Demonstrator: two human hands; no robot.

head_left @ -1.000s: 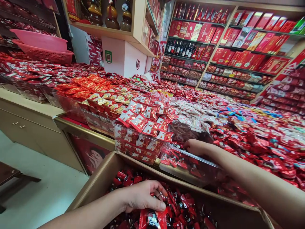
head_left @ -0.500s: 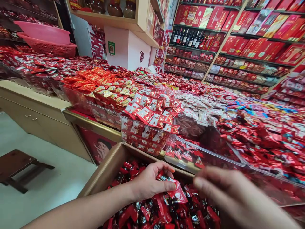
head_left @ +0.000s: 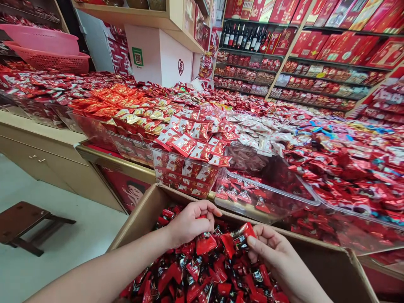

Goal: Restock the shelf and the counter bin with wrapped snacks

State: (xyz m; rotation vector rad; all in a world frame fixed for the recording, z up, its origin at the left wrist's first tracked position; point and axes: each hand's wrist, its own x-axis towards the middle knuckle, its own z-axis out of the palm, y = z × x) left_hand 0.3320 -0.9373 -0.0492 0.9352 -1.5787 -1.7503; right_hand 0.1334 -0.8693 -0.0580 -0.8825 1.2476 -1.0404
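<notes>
A cardboard box point(head_left: 139, 219) full of red and black wrapped candies point(head_left: 192, 269) lies under both hands. My left hand point(head_left: 192, 223) is over the candies with its fingers curled in. A red candy wrapper point(head_left: 205, 244) sticks out below its thumb; the rest of that piece is hidden by the hand. Just to the right, my right hand point(head_left: 271, 248) pinches a red and black wrapped candy point(head_left: 243, 237) between thumb and fingers, tilted above the pile. Beyond the box rim stands a clear plastic bin point(head_left: 268, 189), partly filled with similar red candies.
A clear bin point(head_left: 186, 172) heaped with red and white packets adjoins it on the left. More heaped candies point(head_left: 341, 168) spread along the counter to the right. Pink baskets point(head_left: 47, 46) stand at the far left, and a low wooden stool point(head_left: 27, 216) is on the floor.
My right hand, blurred before, has come down and left and now grips a wrapped candy over the box. My left hand has curled further and shifted slightly left. The view has shifted a little.
</notes>
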